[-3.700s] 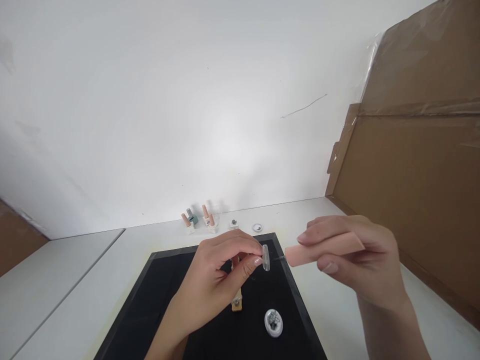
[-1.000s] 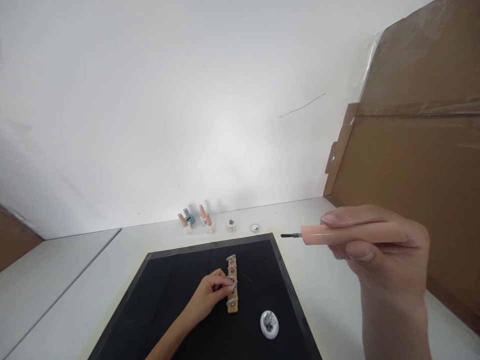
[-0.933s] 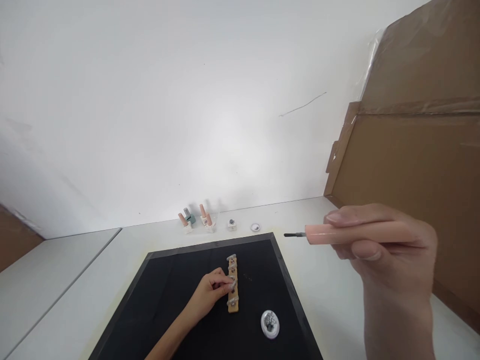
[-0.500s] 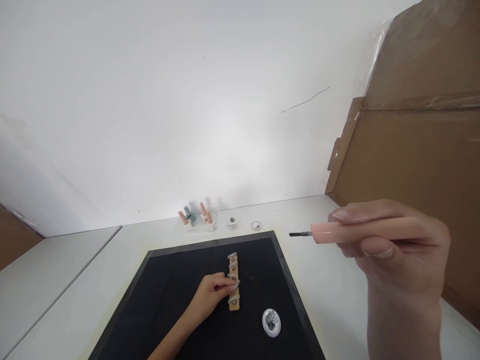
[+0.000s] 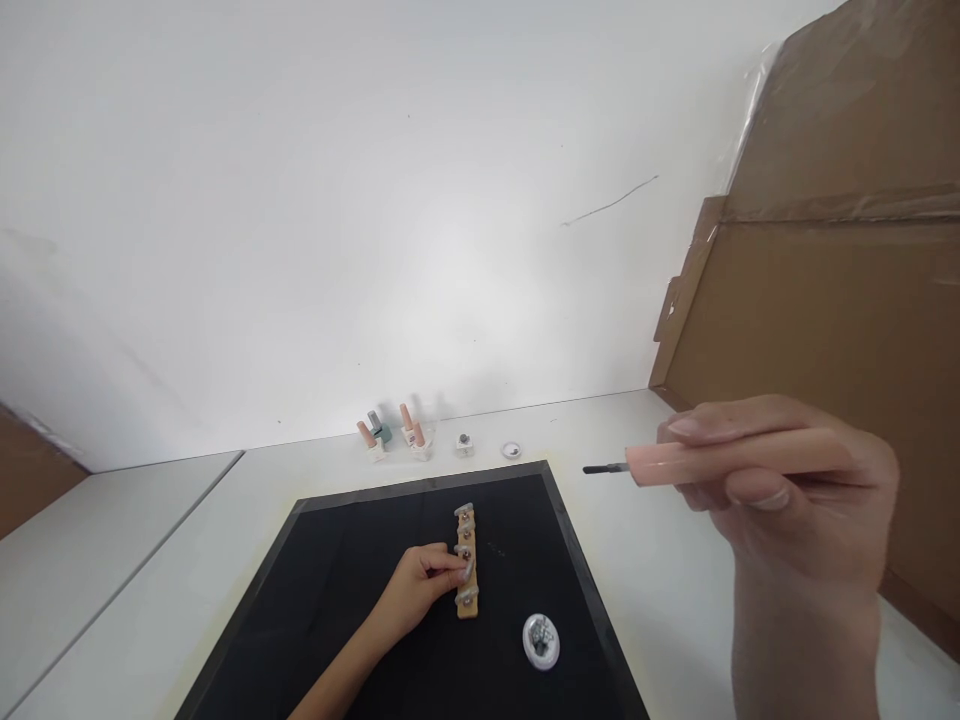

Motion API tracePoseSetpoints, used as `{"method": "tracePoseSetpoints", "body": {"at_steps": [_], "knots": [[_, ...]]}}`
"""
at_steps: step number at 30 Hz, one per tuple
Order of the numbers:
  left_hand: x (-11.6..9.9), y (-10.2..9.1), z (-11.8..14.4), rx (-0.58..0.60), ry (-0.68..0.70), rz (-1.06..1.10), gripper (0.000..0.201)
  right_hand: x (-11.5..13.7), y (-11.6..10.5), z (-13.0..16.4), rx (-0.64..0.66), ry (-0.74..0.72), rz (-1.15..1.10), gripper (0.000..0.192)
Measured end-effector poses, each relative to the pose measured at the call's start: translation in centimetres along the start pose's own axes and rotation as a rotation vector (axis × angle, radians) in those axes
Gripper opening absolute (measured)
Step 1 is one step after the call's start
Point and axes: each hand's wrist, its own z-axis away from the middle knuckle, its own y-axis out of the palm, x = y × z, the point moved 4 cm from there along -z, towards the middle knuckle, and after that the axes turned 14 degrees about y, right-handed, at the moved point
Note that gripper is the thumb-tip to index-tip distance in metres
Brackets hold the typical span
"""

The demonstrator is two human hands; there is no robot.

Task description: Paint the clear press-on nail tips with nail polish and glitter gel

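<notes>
A wooden strip (image 5: 466,606) carrying several clear nail tips lies upright on the black mat (image 5: 330,590). My left hand (image 5: 417,592) rests on the mat with its fingertips pinching a nail tip on the strip's middle. My right hand (image 5: 787,500) is raised close to the camera, well right of the mat. It grips a peach-handled polish brush (image 5: 720,458), held level with its dark bristles pointing left.
A small round white dish (image 5: 541,641) with grey bits sits on the mat near the strip. Several polish bottles (image 5: 393,436), a small open bottle (image 5: 464,444) and a small lid (image 5: 511,450) stand along the white wall. Brown cardboard (image 5: 817,300) closes the right side.
Earlier both hands were raised, the left holding a nail tip against the brush. Now the left hand is down on the strip, and the right hand holds the brush off to the right.
</notes>
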Motion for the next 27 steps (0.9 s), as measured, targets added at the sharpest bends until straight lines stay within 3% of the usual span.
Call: {"method": "tracePoseSetpoints", "body": {"at_steps": [9,19,24,27], "knots": [[-0.1,-0.2,0.3,0.029,-0.002,-0.029,0.038,0.7,0.1,-0.2,0.024,-0.006,-0.007,0.008],[-0.3,-2.0,1.7,0.111,-0.06,-0.043,0.029,0.8,0.3,0.0,0.007,-0.012,0.017,0.01],[-0.1,-1.1,2.1,0.129,-0.062,-0.032,0.033,0.9,0.4,-0.1,0.051,-0.047,0.018,0.016],[0.0,-0.4,2.2,0.106,-0.054,-0.04,0.034,0.9,0.3,0.0,0.04,0.004,0.01,0.017]]}}
